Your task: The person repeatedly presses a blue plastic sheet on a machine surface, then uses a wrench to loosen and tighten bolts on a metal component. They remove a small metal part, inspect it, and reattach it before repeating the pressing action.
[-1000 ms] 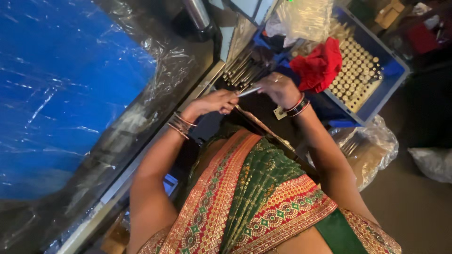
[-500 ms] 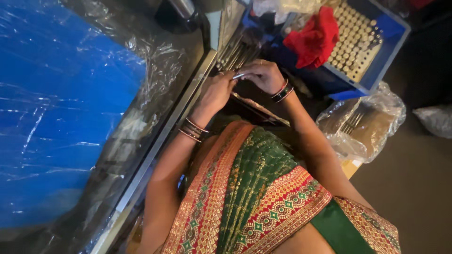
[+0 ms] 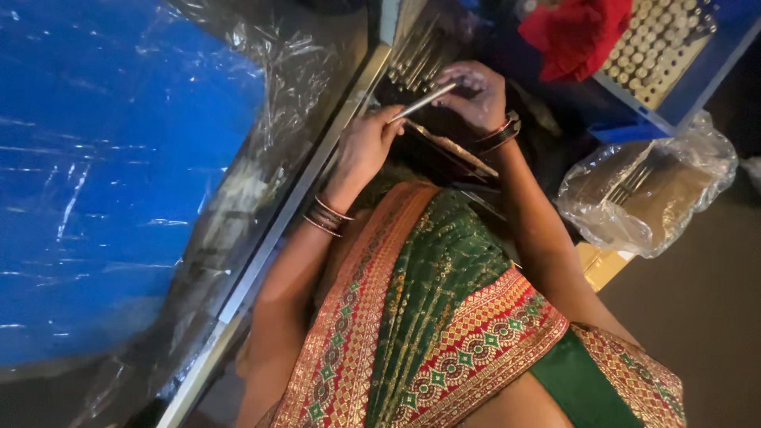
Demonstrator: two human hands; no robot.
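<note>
A thin shiny metal rod [image 3: 424, 101] is held between both my hands at the top middle of the head view. My left hand [image 3: 366, 147] pinches its lower end with the fingertips. My right hand [image 3: 476, 97] closes over its upper end. Just beyond my hands lies a bunch of similar metal rods [image 3: 420, 51] on the dark bench. A long flat metal strip [image 3: 453, 147] rests under my right wrist. Bangles ring both wrists.
A blue crate [image 3: 682, 95] with rows of pale round pieces and a red cloth [image 3: 575, 32] sits at top right. A clear plastic bag [image 3: 646, 190] holding metal parts lies right of my arm. A blue surface under crinkled plastic film [image 3: 111, 174] fills the left.
The view has shifted, so my hands and the crate now sit higher in the frame. My hands stay together on the metal rod, which now points up to the right.
</note>
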